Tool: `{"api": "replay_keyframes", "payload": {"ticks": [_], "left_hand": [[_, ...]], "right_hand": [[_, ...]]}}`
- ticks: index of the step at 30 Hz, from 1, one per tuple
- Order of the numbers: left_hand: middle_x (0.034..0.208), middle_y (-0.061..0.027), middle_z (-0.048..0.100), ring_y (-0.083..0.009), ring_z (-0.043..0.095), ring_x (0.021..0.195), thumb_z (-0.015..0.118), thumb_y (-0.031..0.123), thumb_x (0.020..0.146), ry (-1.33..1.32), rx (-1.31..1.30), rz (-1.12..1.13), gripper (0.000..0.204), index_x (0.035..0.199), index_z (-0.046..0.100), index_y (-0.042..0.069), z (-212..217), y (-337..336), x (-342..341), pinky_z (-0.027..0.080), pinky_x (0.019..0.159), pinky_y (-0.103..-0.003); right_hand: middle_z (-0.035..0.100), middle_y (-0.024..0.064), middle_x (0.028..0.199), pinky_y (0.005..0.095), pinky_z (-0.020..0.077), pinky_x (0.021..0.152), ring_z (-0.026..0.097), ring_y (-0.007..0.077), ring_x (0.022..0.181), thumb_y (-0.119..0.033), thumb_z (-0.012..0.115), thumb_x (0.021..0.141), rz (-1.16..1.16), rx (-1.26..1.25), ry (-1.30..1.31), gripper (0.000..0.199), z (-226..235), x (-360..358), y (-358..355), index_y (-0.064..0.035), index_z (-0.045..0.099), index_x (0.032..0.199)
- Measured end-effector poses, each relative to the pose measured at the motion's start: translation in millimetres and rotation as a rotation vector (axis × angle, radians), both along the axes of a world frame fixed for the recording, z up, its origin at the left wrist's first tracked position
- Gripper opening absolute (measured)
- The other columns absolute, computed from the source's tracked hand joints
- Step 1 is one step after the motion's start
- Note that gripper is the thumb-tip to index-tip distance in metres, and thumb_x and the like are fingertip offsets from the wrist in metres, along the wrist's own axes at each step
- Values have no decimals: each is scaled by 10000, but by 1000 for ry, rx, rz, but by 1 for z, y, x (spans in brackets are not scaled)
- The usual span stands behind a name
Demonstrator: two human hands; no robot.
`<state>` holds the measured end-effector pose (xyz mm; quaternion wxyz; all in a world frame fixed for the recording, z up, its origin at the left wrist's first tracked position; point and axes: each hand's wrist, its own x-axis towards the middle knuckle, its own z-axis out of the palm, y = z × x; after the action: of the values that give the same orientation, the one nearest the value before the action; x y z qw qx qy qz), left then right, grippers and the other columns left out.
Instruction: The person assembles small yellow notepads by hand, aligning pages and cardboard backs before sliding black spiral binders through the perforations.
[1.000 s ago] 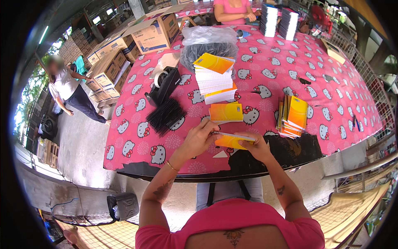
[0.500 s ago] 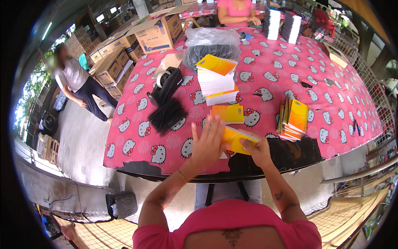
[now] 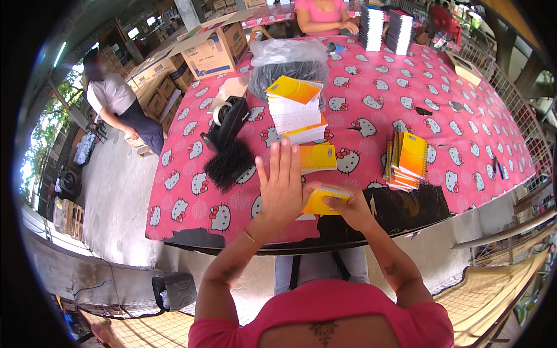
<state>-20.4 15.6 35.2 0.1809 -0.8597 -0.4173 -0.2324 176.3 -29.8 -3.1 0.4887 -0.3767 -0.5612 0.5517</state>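
My right hand (image 3: 353,210) grips a small yellow notebook (image 3: 322,202) above the table's near edge, its thumb pressed on the cover. My left hand (image 3: 281,184) is upright beside the notebook's left end, fingers stretched out straight; its thumb reaches the notebook's edge. Just beyond my hands lies another yellow notebook (image 3: 319,156), partly behind my left fingers. Farther back stands a fanned stack of white-paged pads with yellow covers (image 3: 295,115). To the left lies a bunch of black binding coils (image 3: 228,166). Several spiral-bound yellow notebooks (image 3: 411,155) are piled at the right.
A black tape dispenser (image 3: 230,123) sits behind the coils, near a plastic bag with dark contents (image 3: 289,72). Tall notebook stacks (image 3: 371,29) and a person in pink (image 3: 319,16) are at the far side. Cardboard boxes (image 3: 212,53) and another person (image 3: 119,95) are at left.
My left hand has straightened and moved slightly left, its fingers no longer blurred. My right hand has shifted a little left with the notebook. The person at left has turned and bent.
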Motion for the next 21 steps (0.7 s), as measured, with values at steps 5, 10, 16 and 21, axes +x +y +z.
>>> {"api": "replay_keyframes", "payload": {"ticks": [5, 10, 16, 21], "left_hand": [[1497, -281, 375, -420, 305, 1436, 455, 599, 918, 64, -17, -281, 862, 1435, 359, -84, -68, -48, -13, 178, 1119, -664], [1497, -308, 353, -442, 284, 1440, 532, 579, 910, 30, -43, -139, 872, 1432, 355, -97, -21, -16, 1, 172, 1123, -658], [1343, -212, 531, -357, 522, 1234, 626, 361, 919, -91, -358, -229, 552, 1339, 491, 30, -26, -4, -9, 244, 1116, -597], [1304, -161, 569, -318, 560, 1188, 633, 372, 910, -152, -269, -256, 532, 1318, 516, 51, -56, 15, -8, 252, 1120, -578]], "right_hand": [[660, 67, 1199, 255, 486, 938, 584, 82, 1061, -50, 607, 964, 14, 28, 62, 460, 9, 1, 6, 16, 493, 1404], [662, 52, 1198, 245, 477, 924, 565, 59, 1038, -44, 619, 951, -16, -10, 46, 535, 17, -2, 1, -5, 441, 1454], [711, 55, 1058, 251, 510, 850, 621, 90, 971, -1, 626, 928, -37, 90, -266, 330, -21, 8, 21, 8, 634, 1257], [707, 43, 1036, 267, 509, 850, 617, 85, 948, -43, 629, 935, 61, -41, -234, 316, -44, 11, 27, 7, 636, 1247]]}}
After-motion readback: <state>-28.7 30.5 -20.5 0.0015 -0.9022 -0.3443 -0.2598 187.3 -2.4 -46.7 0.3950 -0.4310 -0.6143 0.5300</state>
